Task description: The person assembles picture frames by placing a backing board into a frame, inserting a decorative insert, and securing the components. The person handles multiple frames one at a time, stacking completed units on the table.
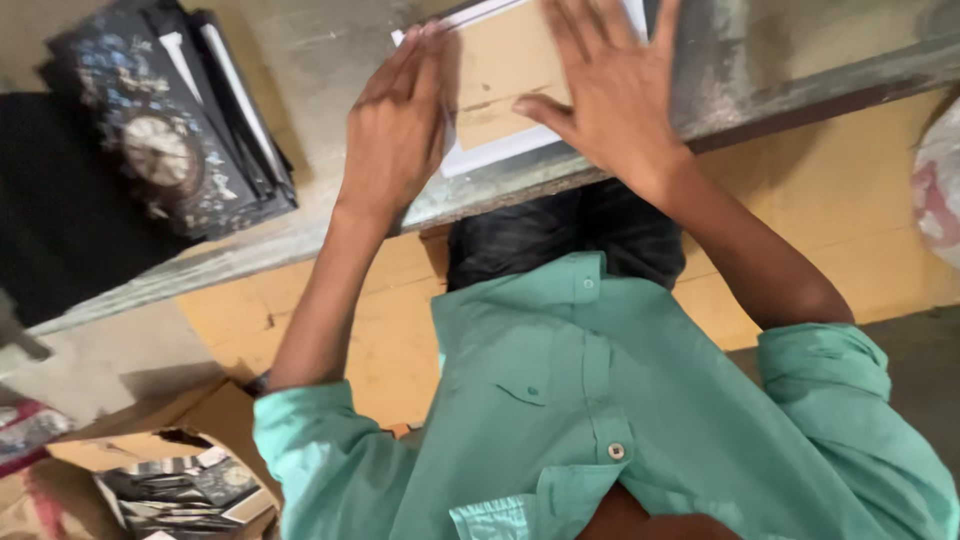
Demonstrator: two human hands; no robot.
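On the grey worktop (300, 60) lies a brown card (500, 65) backed by white sheet. Right hand (615, 85) presses flat on it, fingers spread and released. Left hand (395, 130) rests along its left edge, fingers straight, gripping nothing. Dark patterned boxes (170, 110) sit well apart, left.

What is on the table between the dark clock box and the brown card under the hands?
Head view: only bare grey tabletop lies between the dark clock box and the brown card. The left hand rests at the card's near edge.
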